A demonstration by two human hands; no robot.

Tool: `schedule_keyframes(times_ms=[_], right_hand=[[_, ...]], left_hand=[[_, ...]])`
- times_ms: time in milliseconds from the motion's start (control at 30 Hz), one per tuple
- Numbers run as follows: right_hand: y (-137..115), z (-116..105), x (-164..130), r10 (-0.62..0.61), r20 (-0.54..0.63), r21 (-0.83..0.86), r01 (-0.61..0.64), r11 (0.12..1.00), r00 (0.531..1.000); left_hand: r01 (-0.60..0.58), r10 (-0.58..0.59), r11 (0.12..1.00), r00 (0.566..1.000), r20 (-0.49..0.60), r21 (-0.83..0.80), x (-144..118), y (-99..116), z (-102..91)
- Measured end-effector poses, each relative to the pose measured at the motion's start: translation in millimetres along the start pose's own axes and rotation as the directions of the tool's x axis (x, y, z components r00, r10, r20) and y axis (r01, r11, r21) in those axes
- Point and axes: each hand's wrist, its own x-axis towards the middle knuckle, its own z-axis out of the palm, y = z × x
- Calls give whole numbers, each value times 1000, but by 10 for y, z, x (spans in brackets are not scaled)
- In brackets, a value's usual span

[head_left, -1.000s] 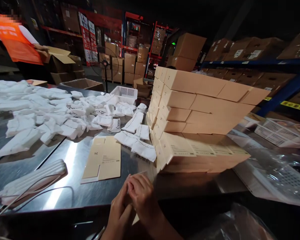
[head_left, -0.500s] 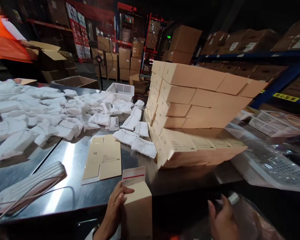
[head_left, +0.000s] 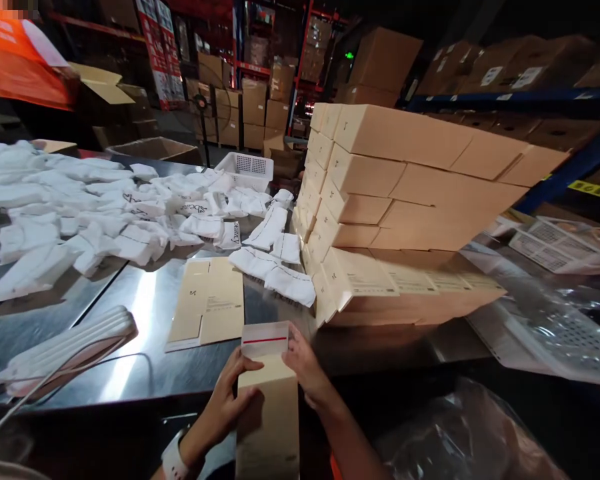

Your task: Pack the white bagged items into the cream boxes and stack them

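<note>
An upright tan cardboard box point(head_left: 270, 420) stands at the near table edge, between my two hands. Its raised top flap point(head_left: 265, 340) is pale, with a red strip across it. My left hand point(head_left: 235, 390) grips the box's left side, thumb on the front and a finger along the top edge. On the other side, my right hand point(head_left: 304, 367) pinches the flap's right edge and upper corner. A flattened carton point(head_left: 207, 303) lies on the metal table just beyond. White padded packets point(head_left: 290, 283) lie between it and a tall stack of tan boxes point(head_left: 380, 180).
More white packets point(head_left: 95, 213) cover the table's far left. A white ribbed object with a cord point(head_left: 75, 340) lies at the near left. White baskets point(head_left: 560, 243) and clear plastic point(head_left: 465, 433) are at the right. A person in an orange vest point(head_left: 25, 60) stands at the back left.
My right hand has moved left from beside the clear plastic and taken hold of the box's flap. My left hand still holds the box. The view has shifted slightly.
</note>
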Motion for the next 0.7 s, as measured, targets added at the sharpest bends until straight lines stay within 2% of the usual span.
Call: schedule_keyframes(times_ms=[67,167,200,267,333,400,467,533,700], right_hand=[[23,80,-17,40,83,112,-49,993,996],[64,53,-174,16,99,232,-39,972,995],[81,27,-225,-28,103,221,5,975,994],[110,-24,-286,-192,122,117,178,977,974],[121,-56,-279,-370,176,-9,377,926,912],[105,-62,-227,-454,227,-72,480,874,861],[72,-47,-171,-480,250,-66,509,858,841],[39,-22,-141,-506,247,-59,534,843,826],[12,10,-165,-537,228,-75,565,822,812]], left_hand=[[-22,22,1000,999,-27,13,-47,-37,14],[-145,142,989,971,-192,-2,-102,-91,72],[-203,191,979,949,-253,-23,-106,-95,91],[-301,269,952,911,-314,-59,-93,-68,112],[-343,314,937,906,-284,-60,-62,8,100],[-340,331,940,926,-180,-21,-27,110,63],[-344,347,938,936,-60,51,0,208,24],[-373,374,920,927,17,121,19,275,4],[-437,436,886,899,43,153,41,290,13]])
